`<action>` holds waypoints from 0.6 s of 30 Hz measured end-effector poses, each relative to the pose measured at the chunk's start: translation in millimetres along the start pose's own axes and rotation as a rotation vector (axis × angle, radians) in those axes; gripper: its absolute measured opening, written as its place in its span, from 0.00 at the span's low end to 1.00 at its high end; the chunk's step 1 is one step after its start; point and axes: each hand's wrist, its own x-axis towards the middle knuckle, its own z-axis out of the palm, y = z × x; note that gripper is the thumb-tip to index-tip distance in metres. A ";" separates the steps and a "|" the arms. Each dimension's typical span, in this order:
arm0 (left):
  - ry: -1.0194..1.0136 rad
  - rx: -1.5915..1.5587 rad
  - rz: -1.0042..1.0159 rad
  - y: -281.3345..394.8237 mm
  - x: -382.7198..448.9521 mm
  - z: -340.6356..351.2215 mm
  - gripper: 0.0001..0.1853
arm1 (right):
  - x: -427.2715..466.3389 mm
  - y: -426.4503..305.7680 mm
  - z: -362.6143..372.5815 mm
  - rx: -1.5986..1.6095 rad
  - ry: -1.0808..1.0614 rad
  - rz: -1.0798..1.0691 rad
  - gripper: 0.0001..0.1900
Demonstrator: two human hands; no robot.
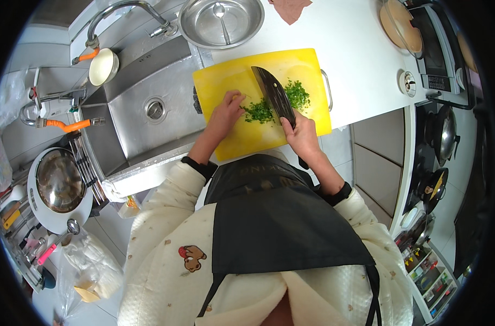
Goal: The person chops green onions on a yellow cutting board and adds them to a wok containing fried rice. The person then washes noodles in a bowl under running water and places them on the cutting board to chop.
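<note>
A yellow cutting board (239, 142) lies in front of me, bridging the counter's edge beside the sink. My right hand (302, 132) grips a dark-bladed kitchen knife (274, 91), its blade slanting up and left over the board. Chopped green herbs (259, 112) lie to the left of the blade, and a second heap of chopped herbs (297, 95) is on its right. My left hand (228, 111) is at the board's left part, fingers bent beside the left heap; whether a small bit is between the fingertips cannot be told.
Left of the board is a steel sink (129, 110) with a cream bowl (103, 67) at its back corner. A steel basin (190, 24) with a spoon (222, 24) stands behind the board. To the right are a small bowl (407, 84) and a stove with a wok (445, 132).
</note>
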 end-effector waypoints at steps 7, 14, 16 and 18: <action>-0.317 0.208 0.027 -1.0 42.8 -21.1 0.12 | -14.7 7.6 -8.2 0.010 -0.035 -0.089 0.08; -0.182 -0.006 -0.069 2.4 9.6 -25.3 0.11 | -17.8 14.0 -14.8 -0.011 -0.038 -0.090 0.10; -0.161 -0.043 -0.116 13.9 14.8 -24.6 0.13 | -18.6 16.6 -15.8 -0.023 -0.057 -0.091 0.11; -0.135 -0.013 -0.060 15.2 20.9 -23.1 0.13 | -17.6 18.1 -16.6 -0.036 -0.082 -0.083 0.11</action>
